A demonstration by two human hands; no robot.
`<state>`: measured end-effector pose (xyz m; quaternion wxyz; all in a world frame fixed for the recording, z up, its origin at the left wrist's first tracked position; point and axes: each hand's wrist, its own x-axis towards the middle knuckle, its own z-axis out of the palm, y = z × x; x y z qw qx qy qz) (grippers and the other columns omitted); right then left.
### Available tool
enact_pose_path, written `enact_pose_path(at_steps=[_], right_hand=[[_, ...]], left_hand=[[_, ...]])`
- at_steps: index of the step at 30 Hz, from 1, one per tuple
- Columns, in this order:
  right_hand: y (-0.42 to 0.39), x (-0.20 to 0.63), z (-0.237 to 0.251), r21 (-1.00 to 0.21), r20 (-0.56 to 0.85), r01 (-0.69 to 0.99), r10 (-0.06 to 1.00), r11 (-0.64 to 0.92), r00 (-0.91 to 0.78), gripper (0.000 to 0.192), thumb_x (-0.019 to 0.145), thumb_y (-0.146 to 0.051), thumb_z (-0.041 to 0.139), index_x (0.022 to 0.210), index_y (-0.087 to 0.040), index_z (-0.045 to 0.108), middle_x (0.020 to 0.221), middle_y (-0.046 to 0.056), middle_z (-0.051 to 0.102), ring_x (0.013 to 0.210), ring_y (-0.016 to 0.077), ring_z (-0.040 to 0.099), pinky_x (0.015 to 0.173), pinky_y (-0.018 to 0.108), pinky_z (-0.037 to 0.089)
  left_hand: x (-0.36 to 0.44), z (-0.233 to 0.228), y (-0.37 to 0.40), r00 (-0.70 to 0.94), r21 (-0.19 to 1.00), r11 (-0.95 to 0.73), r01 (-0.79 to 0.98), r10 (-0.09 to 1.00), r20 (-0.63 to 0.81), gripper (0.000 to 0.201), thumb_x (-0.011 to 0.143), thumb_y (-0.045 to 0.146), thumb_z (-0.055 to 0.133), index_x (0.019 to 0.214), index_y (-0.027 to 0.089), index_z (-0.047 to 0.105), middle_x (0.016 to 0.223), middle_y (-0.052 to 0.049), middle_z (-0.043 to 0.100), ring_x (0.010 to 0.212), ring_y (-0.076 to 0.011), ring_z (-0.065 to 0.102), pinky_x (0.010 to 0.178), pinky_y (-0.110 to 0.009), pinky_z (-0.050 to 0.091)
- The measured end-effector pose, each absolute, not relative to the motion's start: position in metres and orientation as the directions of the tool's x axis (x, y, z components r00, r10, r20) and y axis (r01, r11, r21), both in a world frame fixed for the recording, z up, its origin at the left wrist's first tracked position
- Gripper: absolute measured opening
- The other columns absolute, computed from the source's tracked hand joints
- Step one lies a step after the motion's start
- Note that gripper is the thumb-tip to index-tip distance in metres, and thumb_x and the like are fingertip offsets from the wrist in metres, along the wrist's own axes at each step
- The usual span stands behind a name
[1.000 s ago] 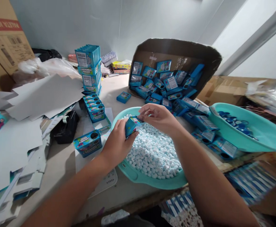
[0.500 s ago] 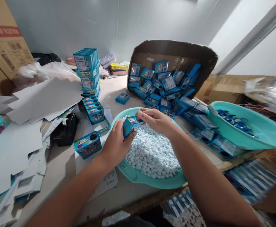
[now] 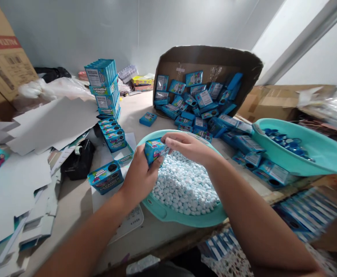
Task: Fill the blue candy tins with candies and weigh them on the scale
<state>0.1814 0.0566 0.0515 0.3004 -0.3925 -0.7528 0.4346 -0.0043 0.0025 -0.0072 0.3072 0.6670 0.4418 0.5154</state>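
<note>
Left hand [image 3: 141, 177] grips small blue box [image 3: 153, 149] above the basin of white candies [image 3: 185, 186]. Right hand [image 3: 190, 146] pinches at its top end. Since a second ago, box lifted slightly, printed face now turned up; top likely being closed.

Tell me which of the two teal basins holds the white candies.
The near basin, right under both hands, is heaped with small white candies. The other basin, off to the right and tilted, holds dark blue pieces instead.

Basin of candies [image 3: 182, 184] centre, stacked boxes [image 3: 103, 86] behind-left, tipped carton [image 3: 205, 65] behind, second basin [image 3: 315, 157] right.
</note>
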Motion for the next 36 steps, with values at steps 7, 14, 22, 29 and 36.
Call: enact_pose_path(at_steps=[7,14,22,29,36], right_hand=[[0.059,0.182,0.043,-0.941,0.148,0.166,0.798,0.296,-0.584,0.059,0.072,-0.045,0.087,0.108,-0.022,0.046,0.100,0.000,0.060,0.072,0.0080,0.054,0.061,0.021,0.046],[0.059,0.183,0.042,-0.893,0.203,0.217,0.783,0.394,-0.588,0.051,0.078,-0.046,0.082,0.114,-0.017,0.059,0.105,0.006,0.065,0.089,0.0147,0.061,0.070,0.024,0.051],[0.059,0.183,0.043,-0.830,0.256,0.297,0.795,0.473,-0.550,0.053,0.083,-0.059,0.074,0.118,-0.021,0.066,0.109,0.006,0.068,0.090,0.0170,0.060,0.071,0.026,0.049],[0.056,0.168,0.040,-0.996,0.035,0.061,0.889,0.071,-0.457,0.064,0.088,-0.080,0.050,0.101,-0.021,0.073,0.108,0.007,0.072,0.098,0.0194,0.065,0.082,0.029,0.053],[0.059,0.168,0.037,-0.926,-0.229,-0.119,0.781,-0.359,-0.581,0.053,0.094,-0.068,0.054,0.085,-0.019,0.072,0.089,0.006,0.075,0.082,0.0156,0.069,0.077,0.026,0.056]], left_hand=[[-0.004,-0.004,0.002,0.098,0.875,-0.398,0.276,0.917,0.387,0.029,0.096,0.040,0.059,0.114,0.020,0.050,0.113,-0.011,0.061,0.112,-0.0293,0.061,0.098,-0.045,0.049],[-0.004,-0.005,0.001,0.098,0.876,-0.385,0.292,0.923,0.373,0.027,0.096,0.038,0.060,0.114,0.020,0.050,0.112,-0.011,0.062,0.111,-0.0286,0.062,0.097,-0.045,0.049],[-0.005,-0.007,0.002,0.076,0.873,-0.420,0.248,0.907,0.415,0.027,0.095,0.037,0.061,0.116,0.022,0.051,0.115,-0.008,0.063,0.111,-0.0253,0.063,0.098,-0.041,0.049],[-0.007,-0.002,-0.001,0.129,0.892,-0.377,0.250,0.926,0.355,0.026,0.091,0.038,0.066,0.110,0.021,0.057,0.108,-0.007,0.067,0.104,-0.0262,0.065,0.093,-0.040,0.050],[-0.013,-0.002,-0.007,0.198,0.957,-0.289,-0.013,0.938,0.285,0.027,0.088,0.042,0.068,0.104,0.021,0.062,0.098,-0.002,0.071,0.091,-0.0210,0.067,0.081,-0.031,0.056]])
